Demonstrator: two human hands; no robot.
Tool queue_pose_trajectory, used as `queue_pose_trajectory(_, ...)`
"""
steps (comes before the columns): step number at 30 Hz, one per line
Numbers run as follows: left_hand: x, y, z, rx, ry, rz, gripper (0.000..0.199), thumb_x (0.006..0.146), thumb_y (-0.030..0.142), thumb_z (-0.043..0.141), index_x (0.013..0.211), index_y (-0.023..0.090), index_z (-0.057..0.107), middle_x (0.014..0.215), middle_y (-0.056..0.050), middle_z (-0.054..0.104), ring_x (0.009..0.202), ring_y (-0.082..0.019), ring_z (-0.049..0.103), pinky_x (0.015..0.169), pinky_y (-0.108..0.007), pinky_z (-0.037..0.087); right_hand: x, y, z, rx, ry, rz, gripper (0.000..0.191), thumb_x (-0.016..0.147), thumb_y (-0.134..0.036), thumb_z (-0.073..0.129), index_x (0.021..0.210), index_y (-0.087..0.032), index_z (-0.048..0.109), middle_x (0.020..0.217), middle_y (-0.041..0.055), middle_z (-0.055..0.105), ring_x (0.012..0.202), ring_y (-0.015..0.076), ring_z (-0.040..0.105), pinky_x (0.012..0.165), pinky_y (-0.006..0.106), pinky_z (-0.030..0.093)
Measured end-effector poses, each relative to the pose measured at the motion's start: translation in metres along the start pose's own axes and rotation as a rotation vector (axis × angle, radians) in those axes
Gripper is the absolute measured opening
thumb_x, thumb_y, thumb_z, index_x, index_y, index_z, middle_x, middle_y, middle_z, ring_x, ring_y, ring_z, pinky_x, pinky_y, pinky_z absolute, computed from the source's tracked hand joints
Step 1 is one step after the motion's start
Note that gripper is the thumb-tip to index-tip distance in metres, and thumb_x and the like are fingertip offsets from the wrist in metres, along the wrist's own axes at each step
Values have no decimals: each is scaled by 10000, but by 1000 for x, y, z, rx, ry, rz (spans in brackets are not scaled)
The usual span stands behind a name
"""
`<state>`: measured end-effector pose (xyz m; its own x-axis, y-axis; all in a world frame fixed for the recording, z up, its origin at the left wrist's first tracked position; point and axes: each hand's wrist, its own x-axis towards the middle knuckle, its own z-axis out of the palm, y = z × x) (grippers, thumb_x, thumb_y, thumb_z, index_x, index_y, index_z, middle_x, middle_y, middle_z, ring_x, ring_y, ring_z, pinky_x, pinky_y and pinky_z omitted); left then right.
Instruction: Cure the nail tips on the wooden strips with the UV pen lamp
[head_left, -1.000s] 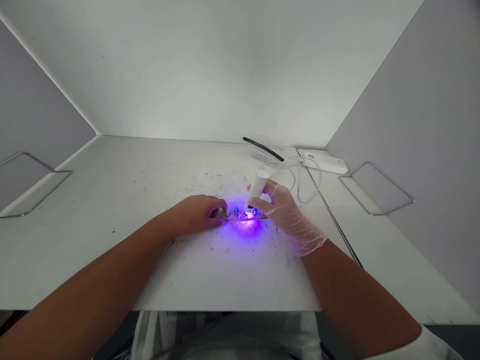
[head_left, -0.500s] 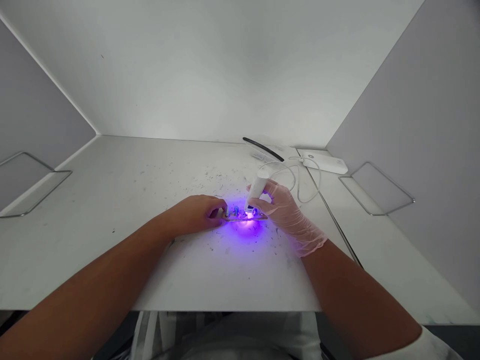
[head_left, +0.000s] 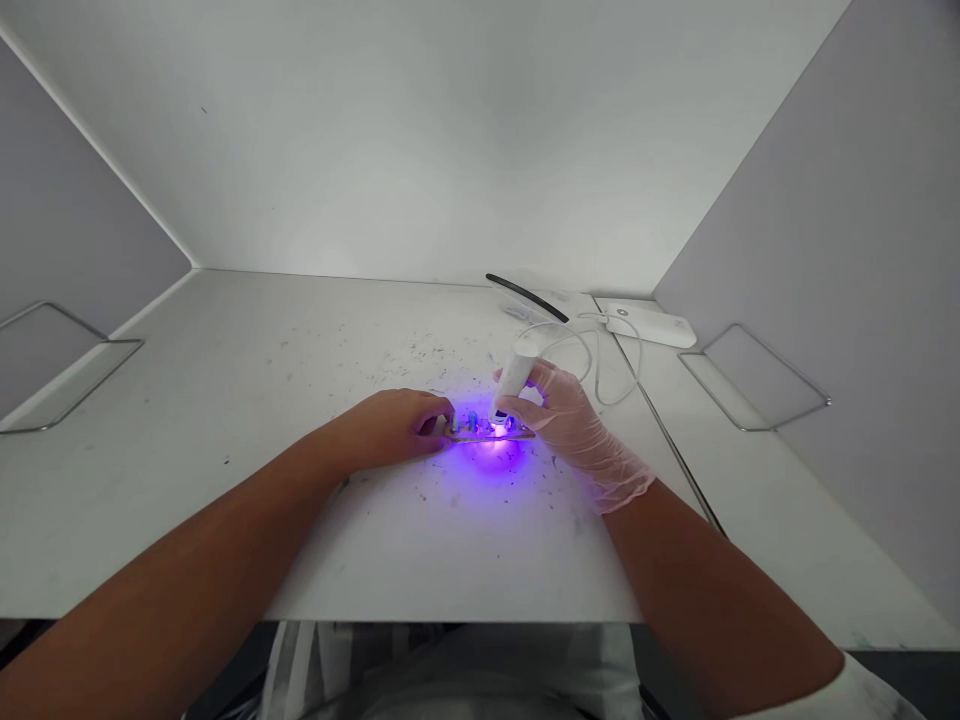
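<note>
My left hand [head_left: 401,428], bare, pinches the left end of a thin flat strip [head_left: 472,436] that carries several small coloured pieces. Violet light washes over the strip, so its exact kind is hard to make out. In a thin, clear glove, my right hand [head_left: 566,415] is closed around a white handheld UV lamp [head_left: 516,376]. The lamp leans slightly, its glowing lower end close over the strip's right half. Whether the lamp touches the pieces cannot be seen. A bright violet patch spreads on the table just in front of the strip.
A white cable [head_left: 598,365] loops beside my right hand, near a white box-shaped device [head_left: 651,326]. Behind the lamp lies a curved black-edged item [head_left: 527,297]. Wire frames [head_left: 754,378] stand at the sides. Dark specks dot the white table [head_left: 225,540]; walls close three sides.
</note>
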<state>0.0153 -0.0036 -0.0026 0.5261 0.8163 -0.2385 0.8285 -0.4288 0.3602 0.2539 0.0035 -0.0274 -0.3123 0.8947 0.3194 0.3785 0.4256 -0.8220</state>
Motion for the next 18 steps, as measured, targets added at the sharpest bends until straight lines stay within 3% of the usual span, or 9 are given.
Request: queue_pose_trajectory(18, 1, 1, -1, 3, -10, -7, 211, 803, 417, 540, 861, 237, 634, 766, 4, 635, 651, -140, 522, 561, -265, 319, 1, 2, 0, 11, 6, -2, 180, 800, -332, 686, 937, -216, 680, 947, 55, 642, 781, 173, 622, 691, 357, 548)
